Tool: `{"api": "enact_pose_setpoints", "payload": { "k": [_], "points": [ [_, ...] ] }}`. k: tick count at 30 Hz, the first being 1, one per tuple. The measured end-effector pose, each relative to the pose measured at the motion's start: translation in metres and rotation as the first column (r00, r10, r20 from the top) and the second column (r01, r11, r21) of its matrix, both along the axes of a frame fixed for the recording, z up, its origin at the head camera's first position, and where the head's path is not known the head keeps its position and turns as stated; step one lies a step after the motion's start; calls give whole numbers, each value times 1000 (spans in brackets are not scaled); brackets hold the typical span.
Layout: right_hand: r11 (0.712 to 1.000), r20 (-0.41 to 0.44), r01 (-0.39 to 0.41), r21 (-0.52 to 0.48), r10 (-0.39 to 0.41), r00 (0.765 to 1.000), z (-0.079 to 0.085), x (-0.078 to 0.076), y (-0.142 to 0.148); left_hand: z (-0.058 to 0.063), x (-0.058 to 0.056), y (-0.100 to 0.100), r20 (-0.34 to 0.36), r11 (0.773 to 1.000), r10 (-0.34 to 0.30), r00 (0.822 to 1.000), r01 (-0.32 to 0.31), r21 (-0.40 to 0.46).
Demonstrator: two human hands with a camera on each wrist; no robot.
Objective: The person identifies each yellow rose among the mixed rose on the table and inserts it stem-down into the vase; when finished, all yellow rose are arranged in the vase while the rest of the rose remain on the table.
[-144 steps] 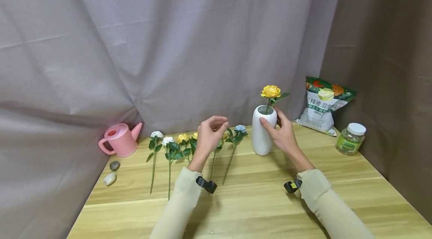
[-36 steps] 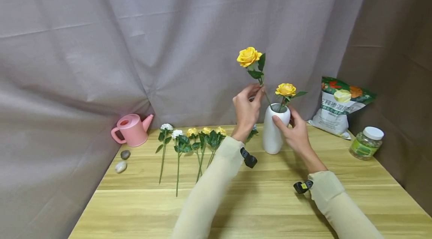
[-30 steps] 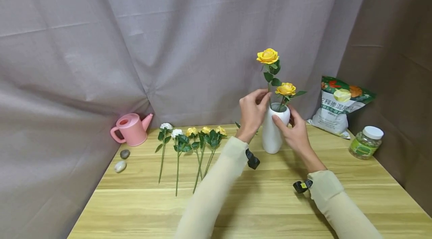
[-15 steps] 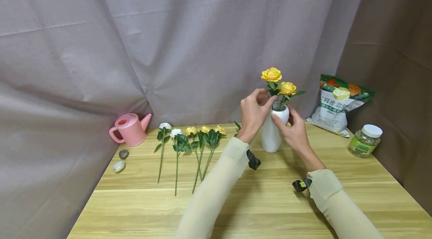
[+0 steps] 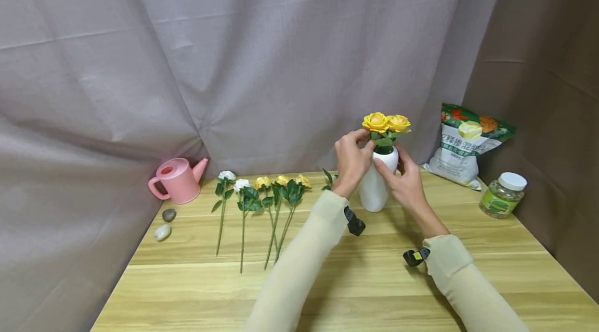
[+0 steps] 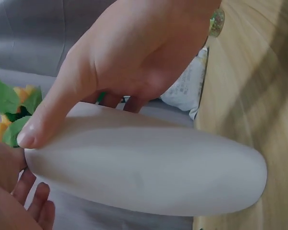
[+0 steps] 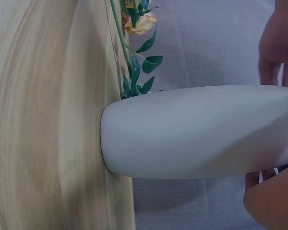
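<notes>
A white vase (image 5: 374,186) stands upright on the table, with two yellow roses in its mouth. My right hand (image 5: 406,183) grips the vase near the top, the thumb on the near side and the fingers around the back. At the rim, my left hand (image 5: 352,161) pinches the left yellow rose (image 5: 376,122) just under its bloom; the fingertips are partly hidden by leaves. The other yellow rose (image 5: 399,123) leans beside it. In the left wrist view, the vase (image 6: 149,163) lies between both hands, and my right thumb presses near its rim.
Left of the vase lie white roses (image 5: 242,185) and several yellow roses (image 5: 282,181). Leaves of another flower (image 5: 329,178) show behind my left wrist. A pink watering can (image 5: 179,181) and two stones (image 5: 162,232) sit far left. A printed bag (image 5: 460,150) and a lidded jar (image 5: 503,195) stand right.
My left hand has brought a second yellow rose to the vase and lowered its stem inside, so its bloom now sits level with the first. The right hand has kept hold of the vase.
</notes>
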State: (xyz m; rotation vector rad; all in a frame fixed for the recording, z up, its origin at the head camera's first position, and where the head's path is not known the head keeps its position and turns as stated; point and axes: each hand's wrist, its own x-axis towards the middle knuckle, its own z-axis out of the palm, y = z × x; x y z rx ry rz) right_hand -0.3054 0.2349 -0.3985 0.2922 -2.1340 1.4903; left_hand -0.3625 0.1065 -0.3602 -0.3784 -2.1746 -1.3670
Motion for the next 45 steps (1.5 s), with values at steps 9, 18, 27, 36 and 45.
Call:
{"api": "enact_pose_setpoints", "payload": {
  "k": [9, 18, 27, 36, 45],
  "points": [
    [1000, 8, 0, -1, 0, 1000, 0, 0, 0, 0, -5, -1, 65, 999, -16, 998, 19, -51],
    [1000, 12, 2, 10, -2, 1000, -2, -3, 0, -7, 14, -24, -6, 995, -95, 996, 94, -34],
    [1000, 53, 26, -6, -26, 998, 0, -1, 0, -31, 28, -97, -37, 989, -149, 988, 149, -16],
    [999, 58, 33, -15, -32, 998, -24, -23, 14, -70, 36, -175, 101, 993, -15, 995, 27, -115],
    [999, 65, 38, -11, -37, 997, -28, -26, 13, -112, 50, -212, 281, 962, 5, 960, 72, -262]
  ]
}}
